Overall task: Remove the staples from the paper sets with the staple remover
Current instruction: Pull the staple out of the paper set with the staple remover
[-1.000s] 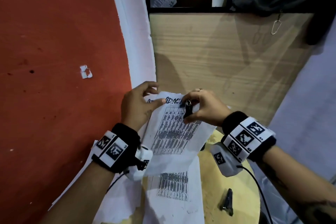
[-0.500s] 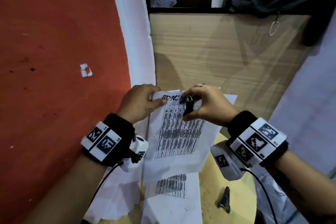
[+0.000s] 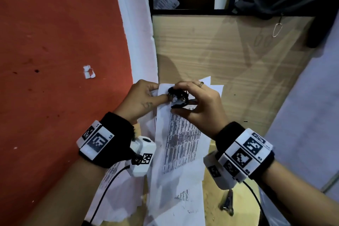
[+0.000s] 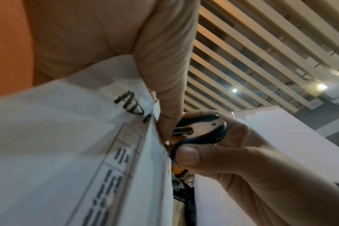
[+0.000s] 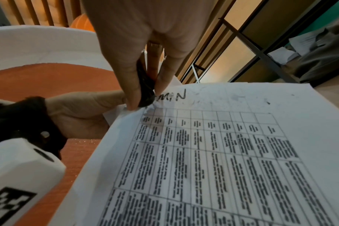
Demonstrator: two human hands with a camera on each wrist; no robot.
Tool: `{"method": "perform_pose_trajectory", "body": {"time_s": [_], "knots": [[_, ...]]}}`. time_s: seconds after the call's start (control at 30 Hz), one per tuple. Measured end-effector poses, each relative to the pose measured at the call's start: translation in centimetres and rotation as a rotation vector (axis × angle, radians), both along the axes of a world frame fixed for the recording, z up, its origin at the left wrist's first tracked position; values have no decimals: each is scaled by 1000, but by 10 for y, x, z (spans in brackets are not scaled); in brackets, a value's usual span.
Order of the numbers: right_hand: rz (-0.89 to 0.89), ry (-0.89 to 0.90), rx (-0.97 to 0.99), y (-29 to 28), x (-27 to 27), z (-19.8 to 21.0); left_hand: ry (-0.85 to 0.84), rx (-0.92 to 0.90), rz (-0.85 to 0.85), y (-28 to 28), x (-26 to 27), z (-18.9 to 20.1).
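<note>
A stapled paper set (image 3: 180,139) printed with a table is held up in front of me; its top left corner is crumpled. My left hand (image 3: 145,99) pinches that corner, thumb on the front (image 4: 164,97). My right hand (image 3: 200,104) grips a black staple remover (image 3: 178,98) between thumb and fingers, its metal jaws against the paper's corner (image 4: 184,131). In the right wrist view the staple remover (image 5: 145,91) bites the corner just left of handwritten letters on the paper set (image 5: 213,152). The staple itself is hidden.
More printed sheets (image 3: 176,205) lie below on a round wooden table (image 3: 211,202), with a second black tool (image 3: 227,205) on it. A red wall (image 3: 55,60) is at left, a wooden panel (image 3: 220,57) ahead, and a shelf with a paper cup (image 3: 220,2) above.
Both hands have lifted the paper set slightly. The right hand has turned the staple remover and moved it left onto the top left corner, beside the left thumb.
</note>
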State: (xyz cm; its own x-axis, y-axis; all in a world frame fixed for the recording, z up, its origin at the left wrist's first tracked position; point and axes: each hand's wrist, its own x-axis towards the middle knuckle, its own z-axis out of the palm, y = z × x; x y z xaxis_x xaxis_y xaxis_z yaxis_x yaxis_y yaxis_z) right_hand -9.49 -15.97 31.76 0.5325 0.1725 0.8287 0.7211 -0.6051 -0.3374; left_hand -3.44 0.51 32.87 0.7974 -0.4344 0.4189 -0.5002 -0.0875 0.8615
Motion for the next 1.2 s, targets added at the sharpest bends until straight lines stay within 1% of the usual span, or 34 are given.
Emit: {"method": "perform_pose_trajectory", "body": {"time_s": [0.2, 0.6, 0.87, 1.2], "knots": [[-42, -43, -74, 0, 1, 4, 8, -6, 23, -1, -3, 2], [-72, -95, -97, -1, 1, 2, 29, -82, 36, -6, -9, 1], [-89, -87, -109, -4, -1, 4, 80, -84, -79, -5, -15, 6], [-88, -121, -132, -2, 3, 4, 125, -83, -132, 1, -15, 8]]}}
